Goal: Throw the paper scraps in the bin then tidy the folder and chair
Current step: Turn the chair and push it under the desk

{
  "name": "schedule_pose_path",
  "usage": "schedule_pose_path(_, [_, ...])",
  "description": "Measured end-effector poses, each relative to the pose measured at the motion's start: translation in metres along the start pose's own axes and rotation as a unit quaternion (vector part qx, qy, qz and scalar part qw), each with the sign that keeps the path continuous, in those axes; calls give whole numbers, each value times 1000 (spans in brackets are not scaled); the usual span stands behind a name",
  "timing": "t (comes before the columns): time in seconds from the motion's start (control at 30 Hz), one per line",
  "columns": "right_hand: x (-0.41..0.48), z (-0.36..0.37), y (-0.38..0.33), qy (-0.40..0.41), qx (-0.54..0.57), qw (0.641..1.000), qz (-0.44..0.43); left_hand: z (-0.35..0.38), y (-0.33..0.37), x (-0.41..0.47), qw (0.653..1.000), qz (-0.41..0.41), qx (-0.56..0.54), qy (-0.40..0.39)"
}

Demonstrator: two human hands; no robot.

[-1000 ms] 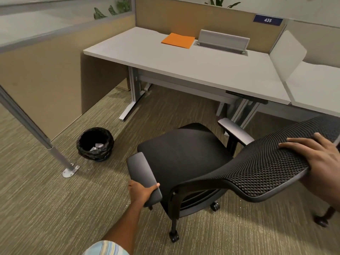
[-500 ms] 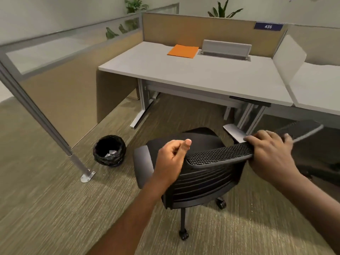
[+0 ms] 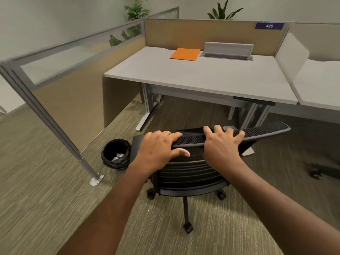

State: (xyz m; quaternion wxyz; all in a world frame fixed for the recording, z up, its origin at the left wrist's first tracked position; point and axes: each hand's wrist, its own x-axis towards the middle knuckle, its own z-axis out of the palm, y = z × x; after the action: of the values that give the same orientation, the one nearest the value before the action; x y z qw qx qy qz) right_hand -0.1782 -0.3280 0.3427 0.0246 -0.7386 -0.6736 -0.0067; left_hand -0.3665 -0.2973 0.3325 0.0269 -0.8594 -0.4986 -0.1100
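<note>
A person stands behind a black office chair [image 3: 187,173], both hands on the top edge of its mesh backrest. The left hand [image 3: 158,148] grips the backrest's left end, fingers curled over the rim and thumb pressed against the rear face. The right hand [image 3: 220,146] grips near the middle, its fingers spread and bent over the rim; its thumb is hidden. The chair stands on the striped carpet [image 3: 46,199], facing the near edge of a white desk [image 3: 202,76], not yet under it.

An orange folder [image 3: 185,54] lies flat by the desk's far edge, just left of a raised grey cable flap [image 3: 228,49]. Behind both runs a tan partition [image 3: 193,34] bearing a blue plate marked 435 [image 3: 269,26], with leafy plants [image 3: 223,12] showing above it.

A black bin [image 3: 116,153] sits on the carpet just beside the chair's left side, white paper scraps [image 3: 117,157] visible inside. Close to it, a metal post foot [image 3: 96,179] anchors a glass-topped divider [image 3: 73,70] that closes off the left of the bay. The desk's grey legs [image 3: 147,107] stand at either side of the knee space ahead of the chair. To the right, a white screen [image 3: 292,57] separates a neighbouring desk [image 3: 322,85], and a second wheeled base [image 3: 323,170] stands on the carpet near the right frame edge.
</note>
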Motion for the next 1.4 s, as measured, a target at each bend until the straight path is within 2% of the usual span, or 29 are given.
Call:
schedule_pose_path(0.3, [16, -4, -9, -11, 86, 993, -79, -8, -51, 8, 999, 13, -28, -8])
schedule_pose_path(0.6, [20, -10, 56, -36, -77, 995, -50, -9, -95, 5, 999, 32, -8, 13])
schedule_pose_path(0.8, [33, 2, 52, 64, -78, 992, -73, -3, -116, 16, 997, 51, -8, 58])
schedule_pose_path(0.93, [41, 3, 47, 98, -70, 990, -73, -1, -127, 30, 994, 73, -1, 84])
schedule_pose_path(1.13, [59, 5, 35, 115, -69, 989, -56, 3, -149, 53, 992, 92, -10, 87])
schedule_pose_path(1.4, [106, 8, 22, 86, -41, 995, -35, 12, -182, 104, 991, 115, 12, 69])
